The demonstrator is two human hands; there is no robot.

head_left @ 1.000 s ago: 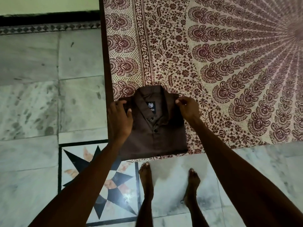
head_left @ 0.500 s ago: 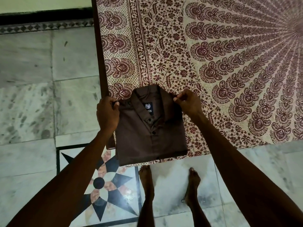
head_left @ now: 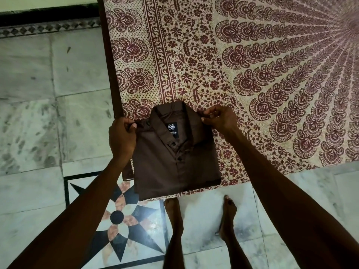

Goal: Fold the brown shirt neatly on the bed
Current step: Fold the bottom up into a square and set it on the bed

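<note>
Head camera: fingers of the left hand are curled round one shoulder of the brown shirt, while thumb and fingertips of the right hand pinch the opposite shoulder beside the collar. The shirt is folded to a rectangle, buttoned front and neck label facing up, at the near corner of the bed, its lower edge overlapping the bed's rim. Bare feet stand on the marble floor below.

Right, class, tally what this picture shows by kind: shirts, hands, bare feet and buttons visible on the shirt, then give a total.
Shirts: 1, brown shirt
Hands: 2, left hand, right hand
Bare feet: 2, left foot, right foot
Buttons showing: 2, upper button, lower button
Total: 7
</note>
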